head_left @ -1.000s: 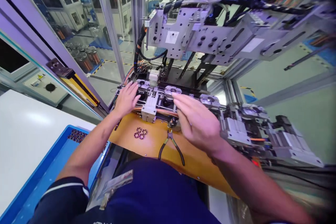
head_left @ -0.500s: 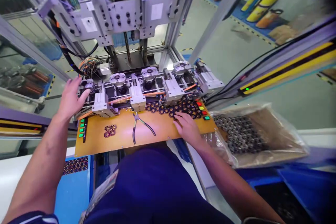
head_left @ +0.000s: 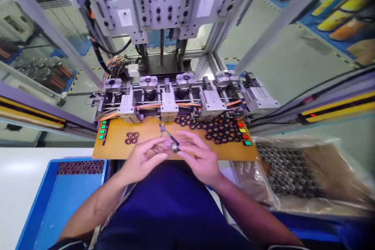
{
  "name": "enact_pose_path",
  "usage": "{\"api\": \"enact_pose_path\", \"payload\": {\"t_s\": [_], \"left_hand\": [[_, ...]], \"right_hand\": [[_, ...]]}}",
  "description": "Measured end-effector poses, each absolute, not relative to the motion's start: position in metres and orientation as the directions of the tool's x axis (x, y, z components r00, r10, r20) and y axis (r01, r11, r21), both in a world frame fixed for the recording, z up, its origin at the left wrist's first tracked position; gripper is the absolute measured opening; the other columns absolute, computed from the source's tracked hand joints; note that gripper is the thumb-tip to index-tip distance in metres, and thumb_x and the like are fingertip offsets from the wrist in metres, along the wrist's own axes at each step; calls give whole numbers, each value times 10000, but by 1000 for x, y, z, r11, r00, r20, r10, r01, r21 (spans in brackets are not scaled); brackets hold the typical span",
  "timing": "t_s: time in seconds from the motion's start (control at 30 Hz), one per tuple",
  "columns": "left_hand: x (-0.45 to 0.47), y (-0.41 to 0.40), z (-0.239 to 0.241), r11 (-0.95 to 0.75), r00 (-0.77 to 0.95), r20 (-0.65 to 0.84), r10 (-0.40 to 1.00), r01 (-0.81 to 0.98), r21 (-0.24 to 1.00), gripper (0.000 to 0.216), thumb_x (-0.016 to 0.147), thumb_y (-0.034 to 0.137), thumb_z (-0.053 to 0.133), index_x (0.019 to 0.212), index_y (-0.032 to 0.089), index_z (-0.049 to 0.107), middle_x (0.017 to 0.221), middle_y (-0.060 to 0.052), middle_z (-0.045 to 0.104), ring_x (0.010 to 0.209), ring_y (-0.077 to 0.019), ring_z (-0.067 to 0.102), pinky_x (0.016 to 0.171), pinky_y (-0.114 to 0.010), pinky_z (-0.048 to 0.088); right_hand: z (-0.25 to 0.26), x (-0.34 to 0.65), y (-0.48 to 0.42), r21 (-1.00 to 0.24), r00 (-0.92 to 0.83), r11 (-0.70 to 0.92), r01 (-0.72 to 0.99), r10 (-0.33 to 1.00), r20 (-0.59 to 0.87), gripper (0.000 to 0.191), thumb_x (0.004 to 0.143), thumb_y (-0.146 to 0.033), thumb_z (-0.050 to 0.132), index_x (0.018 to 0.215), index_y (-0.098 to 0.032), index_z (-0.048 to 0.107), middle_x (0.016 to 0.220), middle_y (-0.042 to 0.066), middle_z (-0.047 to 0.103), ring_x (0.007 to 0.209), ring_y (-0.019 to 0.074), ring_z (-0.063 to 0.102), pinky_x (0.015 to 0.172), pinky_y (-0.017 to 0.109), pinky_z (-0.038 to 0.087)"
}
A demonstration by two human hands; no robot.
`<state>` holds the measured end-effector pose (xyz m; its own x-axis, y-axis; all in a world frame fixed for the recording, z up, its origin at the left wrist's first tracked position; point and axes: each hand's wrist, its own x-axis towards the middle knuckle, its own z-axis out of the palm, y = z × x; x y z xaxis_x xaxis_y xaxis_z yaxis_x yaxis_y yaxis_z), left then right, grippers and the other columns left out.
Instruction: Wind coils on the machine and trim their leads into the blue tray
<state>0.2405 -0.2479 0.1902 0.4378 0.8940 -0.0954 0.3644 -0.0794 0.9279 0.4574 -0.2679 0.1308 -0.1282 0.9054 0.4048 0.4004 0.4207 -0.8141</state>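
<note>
My right hand pinches a small dark ring-shaped part between thumb and fingertips, above the front of the orange-brown work board. Facing it from the other side is my left hand, its thumb and fingers apart with nothing clearly held. Just behind my hands lie cutting pliers, their handles partly covered by my fingers. Many dark ring-shaped parts are spread over the board's right half. A small cluster of reddish-dark rings sits on its left.
Behind the board runs a row of metal fixtures beneath a large machine head. Coloured buttons line both board ends. At right stands a plastic-lined box of metal parts; at left, a blue tray partly filled with rings.
My left hand has left the leftmost fixture and come to the middle front. My right hand has moved left from the spread of rings, now with a ring-shaped part. The view has shifted.
</note>
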Motion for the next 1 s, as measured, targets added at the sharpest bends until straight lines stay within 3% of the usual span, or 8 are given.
{"api": "enact_pose_path", "payload": {"t_s": [0.07, 0.13, 0.27, 0.53, 0.7, 0.87, 1.0], "left_hand": [[247, -250, 195, -51, 439, -65, 896, 249, 967, 353, 897, 344, 637, 1191, 152, 671, 1030, -92, 761, 863, -181, 724, 780, -284, 583], [247, -251, 198, -148, 390, 49, 919, 228, 962, 300, 886, 319, 660, 1144, 172, 698, 1032, -87, 767, 876, -187, 734, 782, -285, 587], [237, -254, 197, -429, 310, 329, 892, 353, 831, 327, 819, 234, 740, 1143, 210, 694, 1031, -82, 761, 923, -193, 724, 840, -318, 582], [227, -251, 192, -492, 171, 466, 868, 431, 756, 304, 799, 111, 733, 1089, 189, 684, 1014, -81, 740, 933, -164, 713, 843, -281, 586], [219, -244, 188, -478, 130, 476, 870, 465, 746, 359, 759, 191, 792, 1099, 180, 675, 980, -82, 741, 887, -176, 719, 810, -290, 600], [213, -238, 188, -529, 132, 532, 836, 450, 720, 328, 834, 98, 688, 1141, 213, 670, 1018, -78, 724, 939, -169, 711, 836, -289, 597], [194, -239, 168, -409, 13, 476, 880, 531, 742, 448, 774, 176, 775, 1199, 234, 647, 1080, -78, 713, 953, -182, 698, 843, -301, 591]], "right_hand": [[153, 439, -271, -868, -131, 466, 170, 884, 449, 143, 913, -165, 625, 995, -231, 722, 1283, 94, 608, 1046, 189, 657, 863, 335, 580], [165, 427, -267, -890, -142, 456, 12, 882, 450, 183, 896, -124, 633, 1012, -240, 714, 1276, 98, 616, 1086, 207, 650, 888, 357, 571], [171, 416, -254, -928, -251, 364, -73, 894, 370, 125, 918, -180, 616, 993, -231, 703, 1257, 105, 636, 1144, 229, 632, 954, 410, 550], [171, 402, -235, -957, -331, 262, -122, 899, 288, 155, 920, -150, 607, 967, -240, 723, 1197, 80, 663, 1118, 193, 643, 971, 366, 544], [171, 396, -220, -950, -347, 281, -133, 885, 310, 151, 920, -165, 615, 966, -245, 735, 1192, 85, 671, 1145, 202, 632, 950, 374, 556], [173, 387, -210, -960, -402, 249, -126, 872, 279, 113, 935, -236, 612, 940, -229, 724, 1164, 94, 682, 1087, 215, 665, 930, 389, 571], [187, 395, -172, -886, -447, 459, 63, 807, 386, 161, 954, -200, 565, 943, -210, 726, 1097, 85, 712, 998, 190, 701, 857, 338, 602]]}}
